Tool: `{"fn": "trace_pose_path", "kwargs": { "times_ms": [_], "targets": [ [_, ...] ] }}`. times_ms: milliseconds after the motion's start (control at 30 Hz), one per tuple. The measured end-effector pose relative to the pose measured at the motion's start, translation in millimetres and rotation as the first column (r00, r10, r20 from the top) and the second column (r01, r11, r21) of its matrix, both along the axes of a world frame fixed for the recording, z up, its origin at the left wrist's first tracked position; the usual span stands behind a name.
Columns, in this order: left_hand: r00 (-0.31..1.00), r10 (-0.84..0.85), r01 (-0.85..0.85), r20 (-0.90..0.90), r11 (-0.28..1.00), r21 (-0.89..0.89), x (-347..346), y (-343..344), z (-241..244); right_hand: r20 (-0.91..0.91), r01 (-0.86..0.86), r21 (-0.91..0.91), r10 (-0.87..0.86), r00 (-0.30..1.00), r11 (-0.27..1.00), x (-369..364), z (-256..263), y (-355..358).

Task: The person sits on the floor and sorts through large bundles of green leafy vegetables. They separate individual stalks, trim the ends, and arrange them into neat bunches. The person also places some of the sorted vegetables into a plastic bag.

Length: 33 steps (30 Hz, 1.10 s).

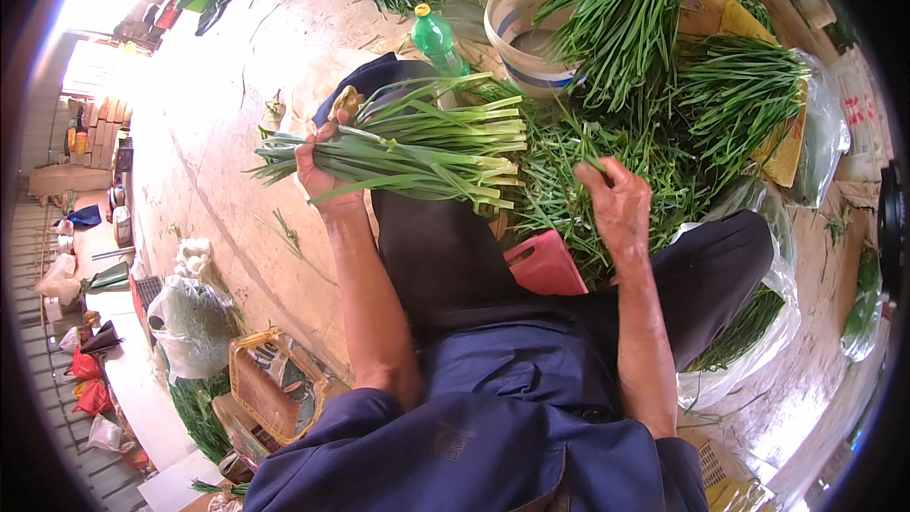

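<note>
My left hand (323, 167) grips a thick bunch of Chinese chives (434, 149) by the leaf end. The pale cut stalk ends point to the right, over my dark trouser leg. To the right of them, my right hand (615, 203) is closed with a short strip of green leaf (596, 164) between thumb and fingers. Under and around that hand spreads a loose heap of leaf trimmings (554, 188). A pink plastic piece with a hand slot (546, 267) shows between my legs, its lower part hidden.
Beyond the heap stand a white bucket (501, 32) and a green bottle with yellow cap (435, 39). Chive bundles (633, 21) lie at the upper right, others (746, 89) beside clear plastic (821, 135). On my left are a stuffed plastic bag (192, 327) and a yellow-rimmed basket (238, 384).
</note>
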<state>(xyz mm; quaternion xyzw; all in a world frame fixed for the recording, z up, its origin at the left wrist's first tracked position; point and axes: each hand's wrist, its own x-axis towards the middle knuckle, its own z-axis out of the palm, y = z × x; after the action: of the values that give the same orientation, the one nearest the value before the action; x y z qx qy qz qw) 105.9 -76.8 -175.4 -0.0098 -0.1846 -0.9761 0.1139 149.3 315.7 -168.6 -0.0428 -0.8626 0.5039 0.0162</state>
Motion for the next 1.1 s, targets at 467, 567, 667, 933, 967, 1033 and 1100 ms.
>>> {"fn": "trace_pose_path", "kwargs": {
  "times_ms": [467, 567, 667, 933, 967, 1033, 1100],
  "targets": [
    [0.996, 0.033, -0.029, 0.079, 0.998, -0.053, -0.4, 21.9, 29.2, -0.239, -0.286, 0.649, 0.546, 0.803, 0.705, 15.0, 120.4, -102.2],
    [0.996, 0.077, -0.069, 0.047, 0.988, -0.139, 3.5, 27.8, 40.0, -0.284, -0.327, 0.630, 0.601, 0.747, 0.705, -10.9, 108.3, -148.9],
    [0.934, 0.190, -0.142, 0.303, 0.974, -0.175, -0.8, 21.9, 29.4, -0.338, -0.290, 0.661, 0.619, 0.709, 0.692, -41.6, 90.2, -175.0],
    [0.998, 0.052, -0.034, 0.037, 0.925, -0.378, 4.6, 26.3, 51.0, -0.397, -0.412, 0.547, 0.659, 0.639, 0.729, -74.4, 72.1, -191.5],
    [0.996, 0.058, -0.024, 0.064, 0.900, -0.435, 5.8, 26.8, 53.3, -0.412, -0.391, 0.557, 0.652, 0.637, 0.733, -75.6, 69.2, -190.5],
    [0.994, 0.107, -0.070, 0.038, 0.841, -0.536, 7.1, 7.3, 45.2, -0.402, -0.347, 0.588, 0.636, 0.659, 0.731, -72.1, 70.6, -192.2],
    [0.960, 0.268, -0.193, 0.085, 0.850, -0.491, 10.2, 8.2, 55.6, -0.366, -0.319, 0.621, 0.625, 0.690, 0.716, -69.3, 69.2, -190.1]
  ]
}}
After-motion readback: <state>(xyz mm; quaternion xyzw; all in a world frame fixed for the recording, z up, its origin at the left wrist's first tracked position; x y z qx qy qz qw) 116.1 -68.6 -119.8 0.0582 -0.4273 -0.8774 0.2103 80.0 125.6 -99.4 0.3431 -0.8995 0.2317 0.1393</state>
